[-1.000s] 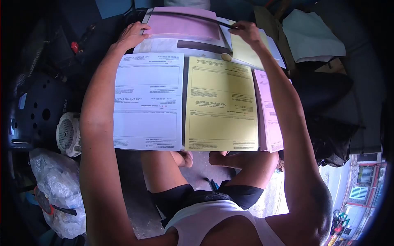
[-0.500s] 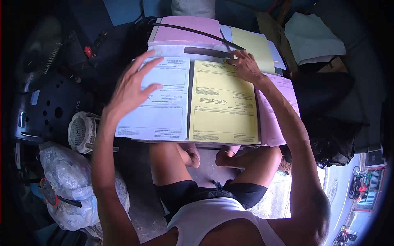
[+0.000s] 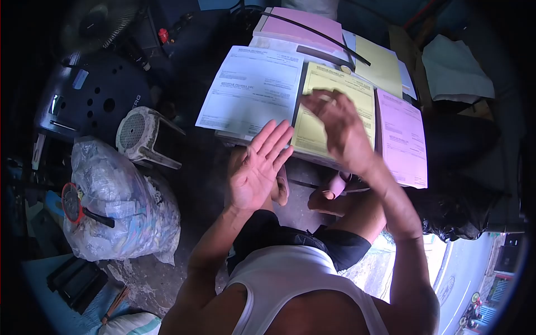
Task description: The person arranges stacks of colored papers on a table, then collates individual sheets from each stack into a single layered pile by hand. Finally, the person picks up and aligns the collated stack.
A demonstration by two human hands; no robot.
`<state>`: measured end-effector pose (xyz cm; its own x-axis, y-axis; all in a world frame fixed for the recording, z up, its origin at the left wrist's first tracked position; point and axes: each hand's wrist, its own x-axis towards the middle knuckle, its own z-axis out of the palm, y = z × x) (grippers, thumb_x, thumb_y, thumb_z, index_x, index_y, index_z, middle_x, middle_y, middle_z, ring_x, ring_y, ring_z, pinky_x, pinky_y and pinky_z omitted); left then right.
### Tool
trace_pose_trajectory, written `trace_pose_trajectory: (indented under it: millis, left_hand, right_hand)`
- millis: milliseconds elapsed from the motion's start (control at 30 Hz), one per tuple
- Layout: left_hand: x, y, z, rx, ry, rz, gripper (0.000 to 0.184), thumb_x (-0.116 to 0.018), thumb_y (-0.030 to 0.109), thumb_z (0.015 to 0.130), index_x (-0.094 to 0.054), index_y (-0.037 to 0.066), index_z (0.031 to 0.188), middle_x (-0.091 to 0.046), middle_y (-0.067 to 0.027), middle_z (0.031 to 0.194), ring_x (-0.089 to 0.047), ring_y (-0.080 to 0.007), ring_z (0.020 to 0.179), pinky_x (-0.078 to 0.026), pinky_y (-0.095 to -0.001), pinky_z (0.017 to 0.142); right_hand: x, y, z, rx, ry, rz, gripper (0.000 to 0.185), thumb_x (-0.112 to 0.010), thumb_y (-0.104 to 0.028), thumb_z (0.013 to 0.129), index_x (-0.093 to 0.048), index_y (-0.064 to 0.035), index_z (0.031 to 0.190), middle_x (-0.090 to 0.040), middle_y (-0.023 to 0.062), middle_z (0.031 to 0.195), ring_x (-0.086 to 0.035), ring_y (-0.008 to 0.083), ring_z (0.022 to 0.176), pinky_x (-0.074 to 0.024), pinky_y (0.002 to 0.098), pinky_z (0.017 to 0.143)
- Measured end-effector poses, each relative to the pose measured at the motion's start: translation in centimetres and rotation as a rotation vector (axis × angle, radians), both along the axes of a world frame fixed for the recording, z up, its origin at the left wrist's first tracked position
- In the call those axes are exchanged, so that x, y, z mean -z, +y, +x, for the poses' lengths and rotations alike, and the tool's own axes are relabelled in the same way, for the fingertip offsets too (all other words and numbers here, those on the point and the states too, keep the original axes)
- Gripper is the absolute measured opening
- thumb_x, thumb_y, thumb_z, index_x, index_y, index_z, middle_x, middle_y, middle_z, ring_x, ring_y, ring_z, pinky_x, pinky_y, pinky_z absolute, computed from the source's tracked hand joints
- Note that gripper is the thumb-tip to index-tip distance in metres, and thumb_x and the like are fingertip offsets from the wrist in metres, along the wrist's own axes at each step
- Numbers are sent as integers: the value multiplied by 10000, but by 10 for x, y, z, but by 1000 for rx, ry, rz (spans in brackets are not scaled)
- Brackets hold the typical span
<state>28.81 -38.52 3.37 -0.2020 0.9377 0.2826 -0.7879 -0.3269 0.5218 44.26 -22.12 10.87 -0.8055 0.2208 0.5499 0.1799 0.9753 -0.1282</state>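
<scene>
My left hand (image 3: 259,167) is turned palm up in front of the table's near edge. Its fingers are stretched out and nothing lies in it. Over the yellow printed forms (image 3: 335,75) hovers my right hand (image 3: 340,123), smeared by motion, so its finger grip is unclear. White printed forms (image 3: 251,86) lie to the left of the yellow stack, and pink printed forms (image 3: 402,134) lie to its right. A small round pale thing (image 3: 346,70) sits at the yellow stack's top edge, beside a dark flat strip (image 3: 321,56).
Behind the forms are a pink paper stack (image 3: 304,30) with a long dark strip (image 3: 318,36) across it and yellow sheets (image 3: 379,64). A stool (image 3: 137,134) and a stuffed plastic bag (image 3: 117,201) stand left. A black bag (image 3: 458,215) is at right.
My left hand has left the white forms and come back toward my body, turning palm up. My right hand has moved off the small round thing and down over the yellow forms. The view has shifted.
</scene>
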Motion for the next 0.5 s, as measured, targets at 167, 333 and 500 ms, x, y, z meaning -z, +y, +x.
trace_pose_trajectory:
  millis: [167,333,500]
  left_hand:
    - [12,-27,13,29,-139,-120,690,-402,364,1103,-174,-64,1594,-260,-262,1648,-238,-367,1550,-183,-506,1275]
    - [64,-56,-6,-253,269,-363,344,-614,171,1034,-594,-24,1316,-697,-169,1131,-676,-243,1015,-552,-406,943]
    - [63,-66,-24,-436,288,-559,152,-660,172,1019,-710,40,960,-591,4,683,-484,-62,522,-481,-261,499]
  right_hand:
    - [49,-65,13,246,-78,116,543,-675,-113,801,-643,-41,1339,-628,90,1367,-518,335,1324,-321,593,1176]
    - [63,-87,33,262,99,-273,238,-684,14,842,-667,-8,1078,-705,105,987,-696,314,928,-564,410,754]
    - [85,-118,20,97,147,-508,87,-712,-16,879,-626,-24,891,-637,122,756,-650,329,588,-509,422,512]
